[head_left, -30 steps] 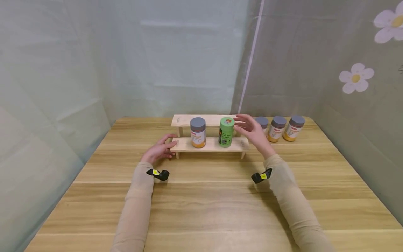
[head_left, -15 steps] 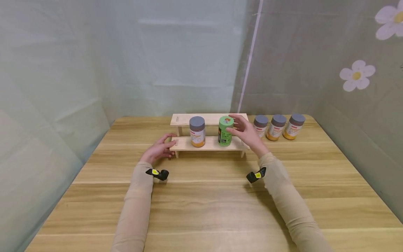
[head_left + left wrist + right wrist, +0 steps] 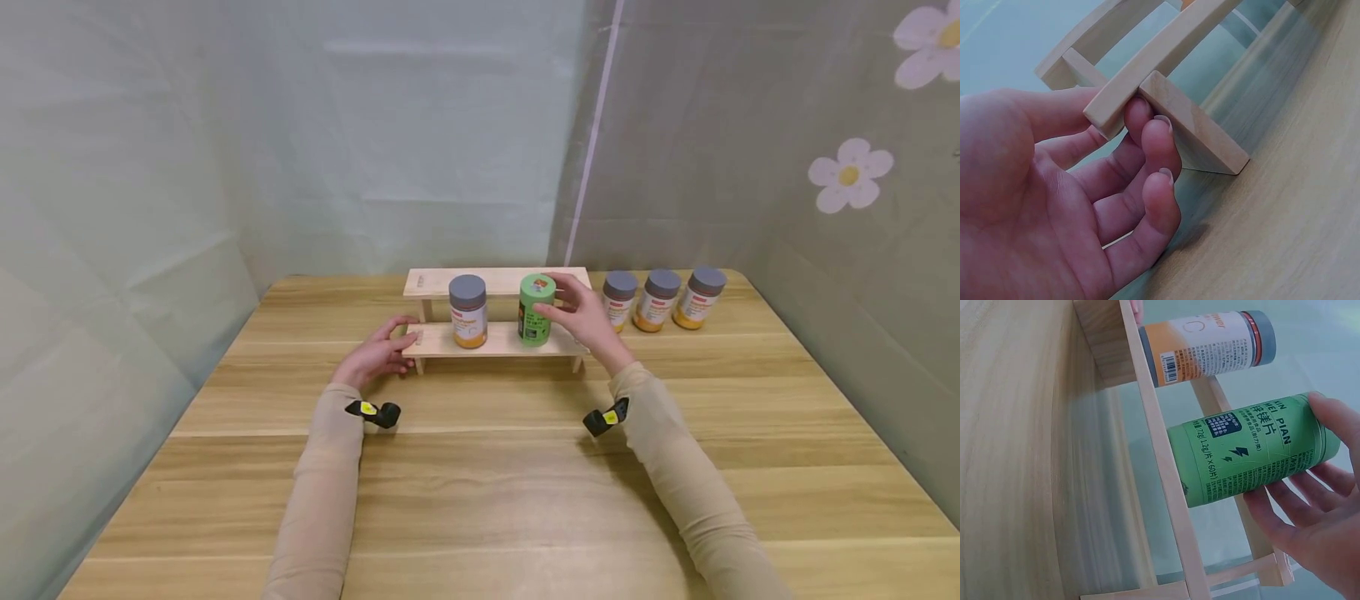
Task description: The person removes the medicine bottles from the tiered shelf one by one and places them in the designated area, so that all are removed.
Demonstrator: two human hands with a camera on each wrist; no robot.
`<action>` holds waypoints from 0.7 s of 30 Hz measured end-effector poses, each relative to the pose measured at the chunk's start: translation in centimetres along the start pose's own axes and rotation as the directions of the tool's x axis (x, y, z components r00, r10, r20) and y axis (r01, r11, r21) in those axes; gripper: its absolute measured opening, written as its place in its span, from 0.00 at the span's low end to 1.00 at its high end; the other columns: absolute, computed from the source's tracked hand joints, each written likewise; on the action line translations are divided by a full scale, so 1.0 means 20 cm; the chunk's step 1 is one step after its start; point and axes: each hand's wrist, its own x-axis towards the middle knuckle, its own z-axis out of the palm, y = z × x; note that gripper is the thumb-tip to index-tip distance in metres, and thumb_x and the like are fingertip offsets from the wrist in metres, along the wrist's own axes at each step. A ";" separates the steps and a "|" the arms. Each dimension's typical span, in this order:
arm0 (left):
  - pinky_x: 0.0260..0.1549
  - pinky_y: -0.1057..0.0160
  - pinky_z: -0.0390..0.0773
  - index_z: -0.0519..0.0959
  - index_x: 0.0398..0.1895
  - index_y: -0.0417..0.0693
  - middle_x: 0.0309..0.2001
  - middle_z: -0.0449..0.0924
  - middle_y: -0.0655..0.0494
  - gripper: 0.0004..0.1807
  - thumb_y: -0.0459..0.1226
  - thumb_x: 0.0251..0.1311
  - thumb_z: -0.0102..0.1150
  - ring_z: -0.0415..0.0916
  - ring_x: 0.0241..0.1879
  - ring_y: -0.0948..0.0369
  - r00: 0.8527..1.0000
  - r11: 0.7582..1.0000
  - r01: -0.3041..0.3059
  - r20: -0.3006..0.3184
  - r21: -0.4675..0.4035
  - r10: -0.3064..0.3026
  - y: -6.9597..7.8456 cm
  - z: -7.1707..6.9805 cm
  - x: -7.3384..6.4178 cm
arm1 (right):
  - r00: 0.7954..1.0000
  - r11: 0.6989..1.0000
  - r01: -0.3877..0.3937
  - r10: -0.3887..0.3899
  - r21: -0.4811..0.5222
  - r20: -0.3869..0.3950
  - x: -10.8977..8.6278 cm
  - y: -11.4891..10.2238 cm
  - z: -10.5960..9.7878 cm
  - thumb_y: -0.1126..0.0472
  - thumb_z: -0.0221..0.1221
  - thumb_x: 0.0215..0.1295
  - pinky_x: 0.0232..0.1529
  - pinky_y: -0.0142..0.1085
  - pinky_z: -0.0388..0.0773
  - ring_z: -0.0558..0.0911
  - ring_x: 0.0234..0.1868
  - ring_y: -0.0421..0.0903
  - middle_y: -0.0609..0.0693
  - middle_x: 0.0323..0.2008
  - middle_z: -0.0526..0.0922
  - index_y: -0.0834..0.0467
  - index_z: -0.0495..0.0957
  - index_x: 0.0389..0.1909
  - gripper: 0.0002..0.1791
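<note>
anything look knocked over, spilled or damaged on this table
Nothing stands out: no spill or damage shows. On the rack, the green jar, held by the right hand, and the grey-lidded jar both look upright. Three more jars stand in a row on the table.

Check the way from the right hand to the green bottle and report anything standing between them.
Nothing visible stands between them: the right hand grips the green bottle directly. The grey-capped bottle sharing the lower shelf stands apart, on the green bottle's other side.
</note>
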 end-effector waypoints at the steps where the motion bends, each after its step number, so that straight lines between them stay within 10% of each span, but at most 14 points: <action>1: 0.31 0.68 0.77 0.50 0.74 0.53 0.36 0.74 0.58 0.30 0.44 0.74 0.45 0.77 0.30 0.65 1.000 1.000 0.000 0.000 0.004 0.000 0.00 0.00 0.00 | 1.000 1.000 0.000 0.000 -0.003 -0.007 0.00 0.00 0.00 0.56 0.64 0.63 0.61 0.52 0.73 0.74 0.64 0.55 0.56 0.62 0.74 0.52 0.67 0.67 0.31; 21: 0.32 0.68 0.76 0.48 0.74 0.53 0.35 0.74 0.59 0.30 0.44 0.74 0.44 0.77 0.30 0.65 1.000 1.000 0.016 0.012 -0.017 -0.015 0.01 0.00 0.00 | 0.996 0.999 -0.002 -0.001 -0.035 -0.090 -0.03 -0.01 -0.07 0.54 0.65 0.61 0.59 0.50 0.74 0.75 0.62 0.55 0.57 0.60 0.75 0.52 0.69 0.65 0.31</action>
